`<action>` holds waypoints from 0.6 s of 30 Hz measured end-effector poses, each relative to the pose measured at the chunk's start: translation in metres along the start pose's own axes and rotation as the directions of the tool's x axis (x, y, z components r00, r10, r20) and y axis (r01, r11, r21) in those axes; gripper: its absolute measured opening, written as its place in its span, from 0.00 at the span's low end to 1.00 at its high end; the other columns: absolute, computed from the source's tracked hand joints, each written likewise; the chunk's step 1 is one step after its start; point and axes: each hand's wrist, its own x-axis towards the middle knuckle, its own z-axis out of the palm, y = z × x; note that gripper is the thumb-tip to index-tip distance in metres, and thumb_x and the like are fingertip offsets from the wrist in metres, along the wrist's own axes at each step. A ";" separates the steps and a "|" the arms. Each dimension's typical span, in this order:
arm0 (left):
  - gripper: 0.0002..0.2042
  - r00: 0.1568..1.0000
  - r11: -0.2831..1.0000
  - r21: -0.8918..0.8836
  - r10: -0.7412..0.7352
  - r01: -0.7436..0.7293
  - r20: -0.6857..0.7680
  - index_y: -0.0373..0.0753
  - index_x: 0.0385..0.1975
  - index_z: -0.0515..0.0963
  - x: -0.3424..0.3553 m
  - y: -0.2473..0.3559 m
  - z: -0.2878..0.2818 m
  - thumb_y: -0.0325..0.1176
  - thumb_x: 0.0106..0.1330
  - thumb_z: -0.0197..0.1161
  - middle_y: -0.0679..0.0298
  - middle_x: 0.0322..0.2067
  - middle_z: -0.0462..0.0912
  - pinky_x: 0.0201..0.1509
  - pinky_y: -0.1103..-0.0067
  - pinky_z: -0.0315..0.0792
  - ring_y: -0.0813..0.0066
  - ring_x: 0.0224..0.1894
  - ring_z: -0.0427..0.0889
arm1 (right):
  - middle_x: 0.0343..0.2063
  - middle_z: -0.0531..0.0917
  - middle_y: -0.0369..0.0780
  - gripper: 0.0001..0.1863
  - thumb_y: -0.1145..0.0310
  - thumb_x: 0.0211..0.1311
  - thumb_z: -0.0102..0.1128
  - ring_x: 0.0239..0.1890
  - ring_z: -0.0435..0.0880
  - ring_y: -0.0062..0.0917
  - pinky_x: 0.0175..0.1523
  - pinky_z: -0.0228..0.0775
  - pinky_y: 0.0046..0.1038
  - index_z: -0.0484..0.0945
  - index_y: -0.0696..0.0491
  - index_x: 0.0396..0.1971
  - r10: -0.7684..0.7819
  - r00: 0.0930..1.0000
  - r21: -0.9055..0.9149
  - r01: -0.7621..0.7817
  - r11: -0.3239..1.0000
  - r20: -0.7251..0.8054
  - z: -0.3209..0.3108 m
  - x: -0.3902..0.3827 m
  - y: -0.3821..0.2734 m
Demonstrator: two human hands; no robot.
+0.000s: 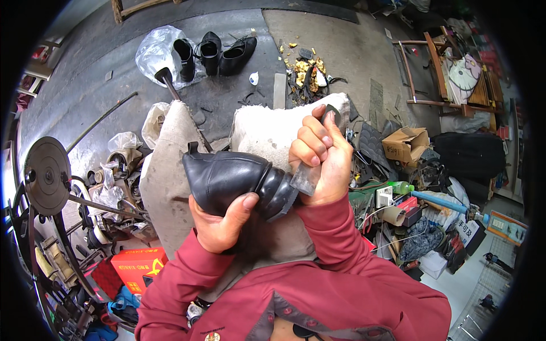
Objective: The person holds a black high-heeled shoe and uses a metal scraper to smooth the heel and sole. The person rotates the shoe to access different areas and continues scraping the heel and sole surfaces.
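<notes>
A black leather shoe (227, 176) lies tilted over my lap, its toe end toward the right. My left hand (219, 224) wraps its underside, thumb pressed along the near side. In my right hand (321, 156) is a flat-bladed knife (306, 179), fingers curled round its dark upper part. The broad grey blade points down and meets the rough edge of the sole at the shoe's right end; whether it cuts in cannot be made out. Beneath the shoe, a worn pale apron (170, 153) covers my knees.
Black shoes (209, 54) stand ahead on the floor beside a clear plastic bag (154, 50). Scraps (310, 74) lie to their right. A machine with a round metal wheel (48, 176) rises at left, near a red box (138, 267). A cardboard box (405, 145) and clutter crowd the right.
</notes>
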 end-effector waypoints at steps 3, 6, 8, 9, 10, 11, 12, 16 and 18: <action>0.19 1.000 1.000 0.004 0.010 -0.010 0.012 0.29 0.47 0.81 0.001 -0.001 0.000 0.37 0.63 0.68 0.57 0.45 0.84 0.56 0.73 0.72 0.67 0.48 0.82 | 0.20 0.61 0.29 0.15 0.63 0.82 0.40 0.17 0.56 0.13 0.21 0.54 0.19 0.73 0.58 0.46 -0.026 0.998 0.017 0.025 1.000 0.052 0.000 -0.002 0.001; 0.19 1.000 1.000 -0.004 0.010 -0.010 0.012 0.28 0.47 0.81 0.001 -0.001 0.001 0.37 0.63 0.68 0.57 0.45 0.84 0.56 0.73 0.72 0.67 0.48 0.82 | 0.20 0.60 0.29 0.15 0.62 0.82 0.39 0.17 0.55 0.13 0.21 0.54 0.19 0.73 0.56 0.45 -0.039 0.998 -0.014 0.040 0.999 0.047 0.001 -0.003 0.001; 0.19 1.000 1.000 -0.007 0.004 -0.004 0.009 0.28 0.48 0.81 0.001 0.000 0.001 0.37 0.63 0.68 0.57 0.46 0.84 0.57 0.73 0.72 0.66 0.48 0.82 | 0.19 0.59 0.27 0.15 0.60 0.82 0.40 0.16 0.53 0.12 0.21 0.52 0.19 0.75 0.52 0.44 -0.049 0.999 -0.052 0.050 0.997 0.013 0.002 -0.003 0.000; 0.19 1.000 1.000 -0.007 -0.001 0.001 0.010 0.28 0.48 0.81 0.001 0.000 0.001 0.37 0.63 0.68 0.57 0.46 0.84 0.57 0.73 0.72 0.66 0.48 0.82 | 0.19 0.60 0.28 0.15 0.61 0.83 0.39 0.16 0.54 0.13 0.21 0.53 0.19 0.74 0.54 0.44 -0.056 0.998 -0.055 0.058 0.997 0.033 0.002 -0.004 0.000; 0.19 1.000 1.000 -0.006 -0.006 0.006 0.010 0.28 0.48 0.81 0.001 0.000 0.001 0.37 0.63 0.68 0.57 0.46 0.84 0.57 0.72 0.72 0.66 0.48 0.82 | 0.20 0.60 0.29 0.15 0.63 0.83 0.38 0.16 0.55 0.13 0.21 0.54 0.20 0.73 0.56 0.44 -0.060 0.996 -0.035 0.063 0.997 0.063 0.002 -0.004 0.001; 0.19 1.000 1.000 -0.005 -0.007 0.007 0.010 0.28 0.48 0.81 0.002 0.001 0.002 0.37 0.63 0.68 0.57 0.46 0.84 0.57 0.72 0.72 0.67 0.48 0.82 | 0.20 0.61 0.30 0.15 0.64 0.83 0.37 0.16 0.56 0.14 0.21 0.55 0.20 0.72 0.58 0.44 -0.065 0.994 -0.019 0.067 0.998 0.092 0.003 -0.004 0.002; 0.19 1.000 1.000 -0.004 -0.008 0.008 0.009 0.29 0.48 0.81 0.001 0.001 0.002 0.37 0.63 0.68 0.57 0.46 0.84 0.57 0.72 0.72 0.67 0.48 0.82 | 0.20 0.61 0.30 0.15 0.64 0.83 0.37 0.16 0.56 0.14 0.21 0.55 0.20 0.72 0.58 0.44 -0.071 0.993 -0.021 0.073 0.997 0.090 0.003 -0.004 0.002; 0.18 1.000 1.000 -0.011 -0.015 0.015 0.012 0.29 0.47 0.81 0.003 0.003 0.002 0.36 0.63 0.68 0.57 0.45 0.85 0.57 0.72 0.72 0.67 0.47 0.82 | 0.20 0.61 0.30 0.15 0.65 0.83 0.36 0.16 0.56 0.14 0.21 0.56 0.20 0.72 0.58 0.43 -0.099 0.991 -0.054 0.104 0.993 0.087 0.005 -0.006 0.003; 0.17 0.999 1.000 -0.002 -0.017 0.017 0.036 0.29 0.46 0.81 0.004 0.004 0.001 0.36 0.63 0.67 0.57 0.45 0.85 0.57 0.72 0.72 0.67 0.47 0.82 | 0.20 0.61 0.29 0.14 0.63 0.83 0.38 0.16 0.55 0.13 0.21 0.55 0.20 0.72 0.55 0.42 -0.109 0.992 -0.094 0.115 0.989 0.070 0.007 -0.007 0.003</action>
